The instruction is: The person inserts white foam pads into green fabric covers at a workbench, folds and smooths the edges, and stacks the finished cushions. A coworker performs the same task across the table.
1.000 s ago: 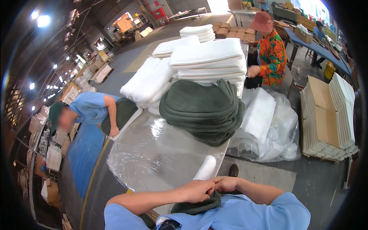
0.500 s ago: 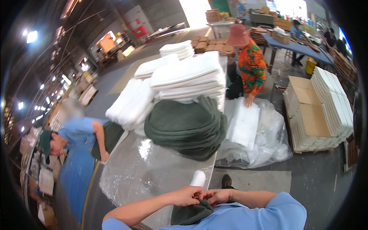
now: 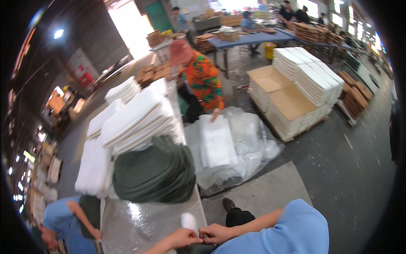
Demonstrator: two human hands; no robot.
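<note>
Down at the lower edge, both hands meet just above the near end of the surface (image 3: 139,220), which is covered in shiny clear plastic film. The left hand (image 3: 184,238) and the right hand (image 3: 215,233) sit fingertip to fingertip, fingers pinched in on something very small between them; what they pinch is too small to tell. Just above the left hand's fingers stands a white foam roll (image 3: 189,222), its rounded end up, touching or nearly touching the knuckles. It is plain white, soft-looking, and narrow. Both forearms come in low, the right one in a blue sleeve (image 3: 292,230), elbows spread wide, wrists turned inward.

Farther along the surface lies a heap of dark green cloth pads (image 3: 152,173), stacked flat and sagging over the edge. Behind it rise stacks of white foam sheets (image 3: 135,120). At lower left, a person in blue (image 3: 63,216) leans on the surface edge. Beyond, a person in an orange patterned shirt (image 3: 205,82) bends over clear plastic bags (image 3: 237,148) on the floor.
</note>
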